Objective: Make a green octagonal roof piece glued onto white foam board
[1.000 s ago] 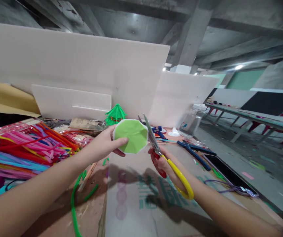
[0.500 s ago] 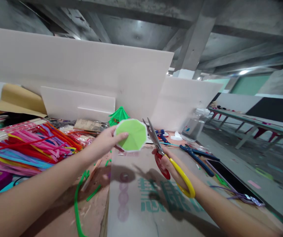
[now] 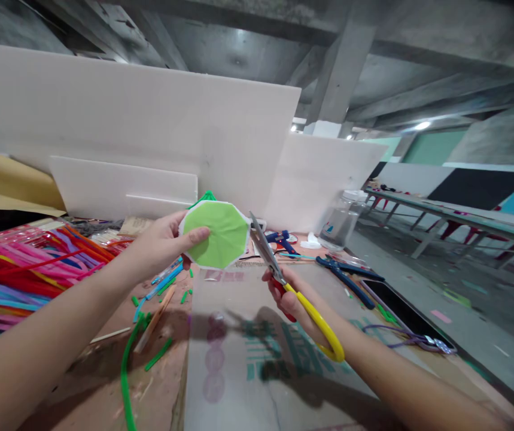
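Observation:
My left hand [image 3: 160, 245] pinches a green paper octagon with a white edge [image 3: 218, 233], held up over the table, thumb on its near face. My right hand [image 3: 290, 293] grips scissors with red and yellow handles [image 3: 292, 287]. The scissor blades [image 3: 260, 242] stand slightly apart, pointing up, right beside the right edge of the paper. Below both hands lies a flat cardboard sheet with teal print [image 3: 261, 353].
A heap of coloured pipe cleaners [image 3: 23, 269] fills the left of the table. Green stem pieces [image 3: 126, 359] lie loose near the cardboard. Blue pliers [image 3: 344, 275], a purple cord [image 3: 409, 341], a clear jar [image 3: 344, 221] and white foam boards [image 3: 149, 131] are at the right and back.
Both hands with the paper and scissors have shifted a little left in view. The blades stay next to the paper's right edge. The camera has turned slightly.

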`<action>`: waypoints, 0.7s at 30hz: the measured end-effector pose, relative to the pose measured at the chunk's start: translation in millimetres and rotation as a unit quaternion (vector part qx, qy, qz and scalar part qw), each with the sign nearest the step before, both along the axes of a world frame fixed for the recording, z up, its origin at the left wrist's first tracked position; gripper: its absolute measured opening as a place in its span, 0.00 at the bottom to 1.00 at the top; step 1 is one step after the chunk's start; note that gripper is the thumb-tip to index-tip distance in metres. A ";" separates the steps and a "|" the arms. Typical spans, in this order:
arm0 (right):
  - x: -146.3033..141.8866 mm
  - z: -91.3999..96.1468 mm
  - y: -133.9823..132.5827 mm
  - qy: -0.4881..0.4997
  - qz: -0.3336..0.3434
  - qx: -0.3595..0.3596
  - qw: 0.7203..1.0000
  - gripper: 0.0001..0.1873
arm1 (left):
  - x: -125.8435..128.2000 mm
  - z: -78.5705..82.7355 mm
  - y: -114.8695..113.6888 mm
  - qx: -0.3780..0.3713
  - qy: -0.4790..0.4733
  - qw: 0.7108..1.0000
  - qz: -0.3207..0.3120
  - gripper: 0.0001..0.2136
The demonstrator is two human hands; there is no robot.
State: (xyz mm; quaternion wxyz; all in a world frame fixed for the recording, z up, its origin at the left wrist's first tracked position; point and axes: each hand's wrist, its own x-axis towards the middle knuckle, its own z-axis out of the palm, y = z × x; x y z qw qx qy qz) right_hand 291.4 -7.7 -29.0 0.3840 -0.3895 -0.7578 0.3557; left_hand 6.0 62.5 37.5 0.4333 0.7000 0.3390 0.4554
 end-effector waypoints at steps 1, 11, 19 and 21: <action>0.4 -0.7 -0.1 0.000 -0.001 -0.001 1.000 0.36 | 0.3 0.5 -1.5 0.004 0.013 1.000 0.000 0.20; -4.4 7.7 -3.6 0.006 -0.009 -0.022 1.000 0.38 | 0.2 -7.7 -0.8 0.015 0.068 0.997 -0.020 0.17; -3.0 3.4 -0.6 0.002 -0.014 0.000 1.000 0.37 | 0.4 -7.5 1.1 0.001 0.076 0.996 -0.038 0.16; -1.7 2.7 0.7 -0.008 -0.015 -0.001 1.000 0.37 | 2.1 -7.8 1.4 -0.022 0.066 0.997 -0.043 0.17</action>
